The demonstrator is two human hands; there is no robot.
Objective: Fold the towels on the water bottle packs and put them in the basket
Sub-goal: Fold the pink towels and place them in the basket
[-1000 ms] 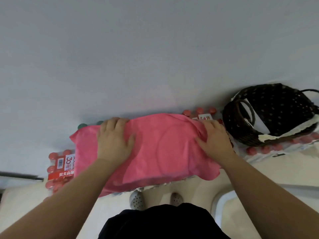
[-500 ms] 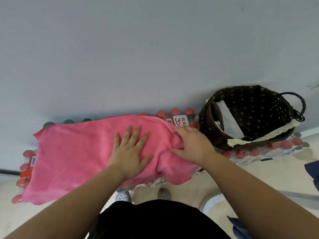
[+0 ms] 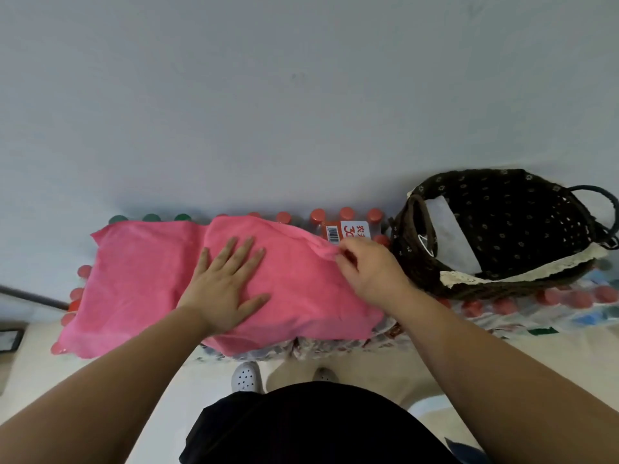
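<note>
A pink towel (image 3: 140, 283) lies spread over the water bottle packs (image 3: 348, 226), whose red caps show along the back. My left hand (image 3: 227, 289) presses flat on the towel's middle, fingers straight and spread. My right hand (image 3: 365, 266) pinches the towel's far right edge, fingers curled round the cloth. A dark wicker basket (image 3: 422, 272) with a dotted lining and lace trim stands to the right on more bottle packs; a white folded cloth (image 3: 449, 239) leans inside it.
A plain grey wall fills the upper view behind the packs. Green bottle caps (image 3: 150, 217) peek out at the back left. Pale floor and my white shoes (image 3: 246, 376) show below the packs' front edge.
My left hand moved from the towel's left part to its middle and lies flat there. My right hand shifted to the far right edge and now pinches it. The view panned right.
</note>
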